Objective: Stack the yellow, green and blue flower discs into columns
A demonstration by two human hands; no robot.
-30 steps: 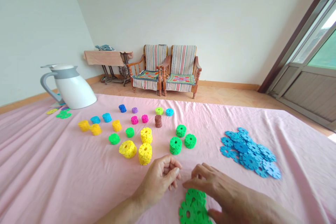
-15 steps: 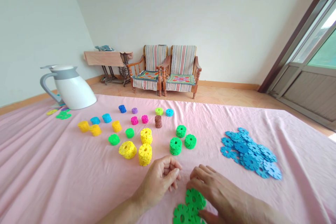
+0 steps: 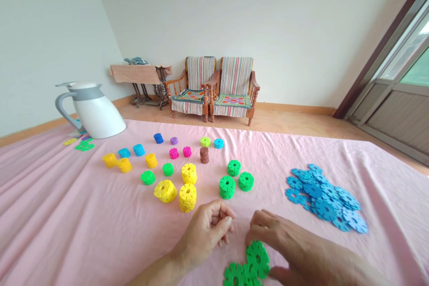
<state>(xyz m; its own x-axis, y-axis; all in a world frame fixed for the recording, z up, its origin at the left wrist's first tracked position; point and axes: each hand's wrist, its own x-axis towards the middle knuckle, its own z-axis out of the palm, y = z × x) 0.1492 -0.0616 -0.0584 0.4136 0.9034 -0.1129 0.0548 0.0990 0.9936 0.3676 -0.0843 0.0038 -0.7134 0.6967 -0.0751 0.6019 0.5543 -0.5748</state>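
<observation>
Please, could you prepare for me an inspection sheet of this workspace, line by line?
Surface: wrinkled pink cloth.
Job's things: loose green discs at the bottom edge, partly cut off; multicoloured disc stacks beyond; blue disc heap to the right.
Clutter: white-and-grey jug at far left, flat discs beside it.
Grippers: bare hands; left hand curled, nothing visible in it; right hand touches a green disc, firmness of grip unclear.
Cables: nothing seen.
Surroundings: two armchairs and draped table by a pale wall; door on the right.
</observation>
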